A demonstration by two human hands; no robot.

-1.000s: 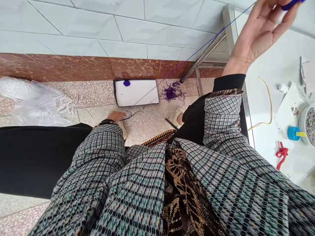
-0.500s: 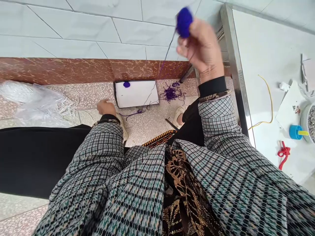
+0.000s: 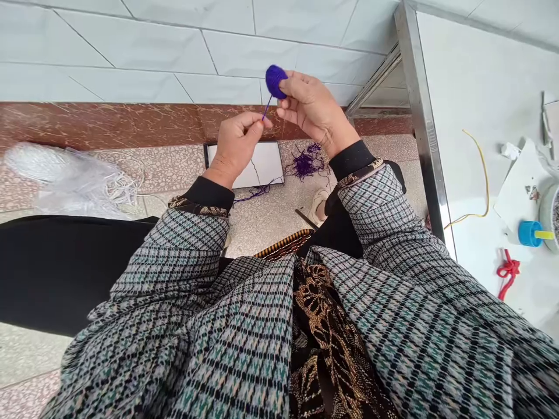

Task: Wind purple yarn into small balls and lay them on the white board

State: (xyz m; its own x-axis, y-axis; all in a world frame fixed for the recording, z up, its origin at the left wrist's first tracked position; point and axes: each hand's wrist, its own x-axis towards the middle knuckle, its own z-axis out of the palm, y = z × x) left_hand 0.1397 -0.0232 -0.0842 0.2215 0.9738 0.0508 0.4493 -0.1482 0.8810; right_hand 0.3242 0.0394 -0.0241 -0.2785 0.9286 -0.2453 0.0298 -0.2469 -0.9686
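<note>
The white-topped, metal-edged desk [image 3: 463, 87] stands right of the flat white rectangular box with dark edges [image 3: 271, 152] on the floor. Beside that box's right edge lies a loose tangle of purple yarn [image 3: 304, 164]. Above the box, the right hand [image 3: 317, 107] has its fingers closed round a small purple yarn ball [image 3: 274, 80]; the left hand [image 3: 238, 139] pinches its thin purple strand [image 3: 266, 108], fingertips together.

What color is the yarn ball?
The yarn ball is deep bluish purple, clearest in the head view.

Yarn ball [image 3: 275, 80] partly covered, container [image 3: 547, 208] cut off
</note>
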